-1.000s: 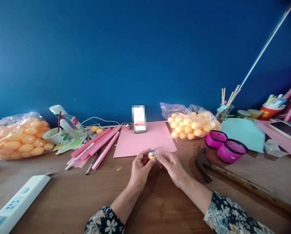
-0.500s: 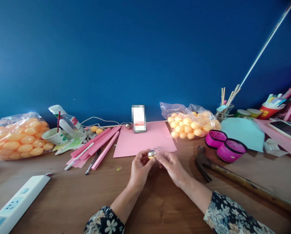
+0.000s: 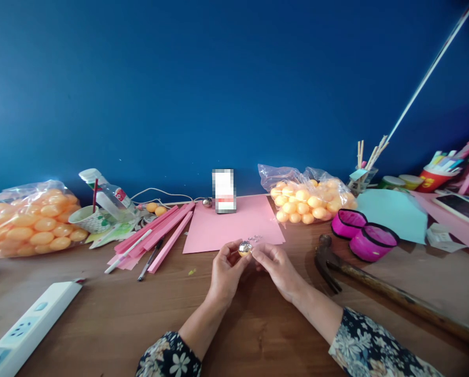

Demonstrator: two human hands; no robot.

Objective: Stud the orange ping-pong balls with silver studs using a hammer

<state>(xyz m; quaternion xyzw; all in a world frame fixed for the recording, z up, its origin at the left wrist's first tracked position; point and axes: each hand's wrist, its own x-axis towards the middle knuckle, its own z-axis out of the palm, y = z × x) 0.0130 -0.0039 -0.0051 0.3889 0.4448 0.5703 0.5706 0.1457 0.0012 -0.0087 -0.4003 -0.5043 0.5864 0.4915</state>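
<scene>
A small shiny metallic ball (image 3: 244, 248) is pinched between the thumb and fingers of my left hand (image 3: 227, 269). My right hand (image 3: 275, 267) is closed in a pinch at the ball's right side, its fingertips touching or almost touching it. What lies between those fingertips is too small to make out. Just beyond the hands, some small silvery bits (image 3: 254, 238) rest on a sheet of pink paper (image 3: 234, 230). A similar shiny ball (image 3: 207, 202) sits at the far edge of that sheet.
A phone-like upright object (image 3: 224, 191), blurred, stands on the pink paper. To the right are a hammer (image 3: 360, 275), magenta bands (image 3: 372, 242) and a bag of orange balls (image 3: 305, 201). Pink strips (image 3: 171, 238), a second bag (image 3: 33, 225) and a power strip (image 3: 33, 324) lie left.
</scene>
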